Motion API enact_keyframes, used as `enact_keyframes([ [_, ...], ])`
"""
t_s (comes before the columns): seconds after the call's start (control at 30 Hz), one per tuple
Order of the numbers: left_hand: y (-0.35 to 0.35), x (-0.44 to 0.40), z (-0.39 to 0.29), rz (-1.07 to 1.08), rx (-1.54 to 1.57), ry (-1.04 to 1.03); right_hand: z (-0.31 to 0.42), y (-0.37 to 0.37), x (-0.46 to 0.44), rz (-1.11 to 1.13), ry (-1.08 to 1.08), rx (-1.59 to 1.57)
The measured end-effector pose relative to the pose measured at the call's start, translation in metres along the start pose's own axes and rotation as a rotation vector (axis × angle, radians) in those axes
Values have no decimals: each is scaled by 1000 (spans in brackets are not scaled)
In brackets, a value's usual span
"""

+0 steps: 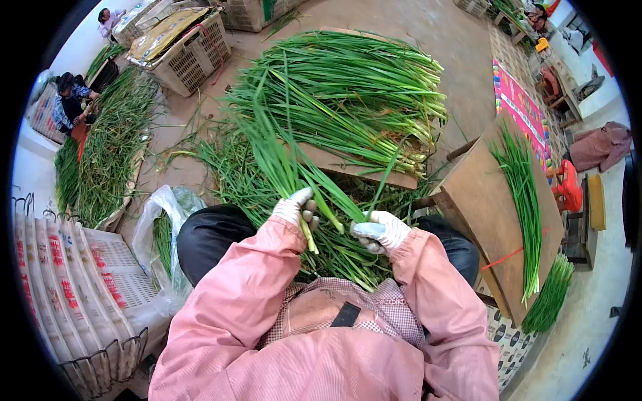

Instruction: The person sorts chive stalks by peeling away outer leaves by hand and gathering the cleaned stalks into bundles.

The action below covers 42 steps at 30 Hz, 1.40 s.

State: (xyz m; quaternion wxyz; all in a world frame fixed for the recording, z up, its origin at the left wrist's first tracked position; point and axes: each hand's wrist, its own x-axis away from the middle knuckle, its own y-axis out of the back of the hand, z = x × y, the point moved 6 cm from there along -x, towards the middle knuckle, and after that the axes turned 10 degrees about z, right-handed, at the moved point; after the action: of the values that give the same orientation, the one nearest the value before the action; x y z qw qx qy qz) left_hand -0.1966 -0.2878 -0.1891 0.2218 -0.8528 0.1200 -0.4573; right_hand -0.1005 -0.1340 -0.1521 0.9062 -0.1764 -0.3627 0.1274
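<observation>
My left hand (299, 208), in a pale glove, is wrapped round a few green stalks (271, 150) whose white ends point down toward my lap. To its right my right hand (380, 230), gloved too, has its fingers closed on long green leaves (332, 194) that slant up to the left. Beyond both hands a large heap of green stalks (348, 93) lies on a wooden board (334, 160), white ends to the right. Loose leaves (227, 167) are spread under and around the board, down between my knees.
On the right a wooden table (481, 220) carries a bunch of stalks (525, 207) and a red strip. Plastic crates (190, 57) stand at the upper left. A clear bag (167, 220) is by my left knee. Other people (72, 107) sit farther off.
</observation>
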Motion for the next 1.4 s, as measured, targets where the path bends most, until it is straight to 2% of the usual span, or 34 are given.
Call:
enact_keyframes([
  [0.1,18,3,-27,-84,7,-68,-5,29,17,-48,-70,158],
  [0.17,20,3,-35,6,18,-32,0,75,22,-328,15,893],
  [0.23,16,6,-33,69,36,-19,22,87,45,-471,-53,894],
  [0.27,8,5,-27,205,80,37,34,89,55,-549,20,895],
  [0.3,1,6,-20,337,126,94,55,72,70,-665,130,767],
  [0.37,-12,8,-9,450,164,105,64,64,70,-653,377,393],
  [0.4,-14,6,-2,424,180,125,66,57,68,-654,404,386],
  [0.5,-22,4,10,320,120,129,43,16,35,-315,257,175],
  [0.57,-24,10,12,242,95,106,29,-2,13,-248,386,329],
  [0.63,-21,6,14,210,119,109,19,-13,0,-157,391,168],
  [0.7,-17,3,11,171,117,89,22,-14,-4,-195,418,284],
  [0.77,-3,-3,4,53,195,36,19,-16,-2,-194,176,392],
  [0.8,1,-2,-6,33,227,7,22,-18,3,-186,209,559],
  [0.83,8,-1,-14,-27,231,-1,19,-15,10,-157,136,504],
  [0.9,9,0,-26,175,175,-17,11,16,21,-299,170,476],
  [0.97,16,-6,-22,311,175,44,18,54,35,-413,505,401],
  [1.03,-2,5,-17,534,261,71,50,61,65,-590,413,284],
  [1.1,-22,20,-12,793,347,37,77,56,93,-632,555,9],
  [1.17,-37,29,-2,824,357,44,79,45,82,-731,648,-66],
  [1.2,-41,26,6,889,379,55,61,43,55,-578,415,-57],
  [1.27,-44,20,22,814,326,82,15,24,9,-177,-18,7],
  [1.3,-41,16,29,741,299,111,0,11,1,-126,13,-4],
  [1.33,-38,15,34,686,195,122,-15,5,-11,-53,51,-212],
  [1.4,-31,11,41,615,89,130,-27,-5,-23,150,63,-378],
])
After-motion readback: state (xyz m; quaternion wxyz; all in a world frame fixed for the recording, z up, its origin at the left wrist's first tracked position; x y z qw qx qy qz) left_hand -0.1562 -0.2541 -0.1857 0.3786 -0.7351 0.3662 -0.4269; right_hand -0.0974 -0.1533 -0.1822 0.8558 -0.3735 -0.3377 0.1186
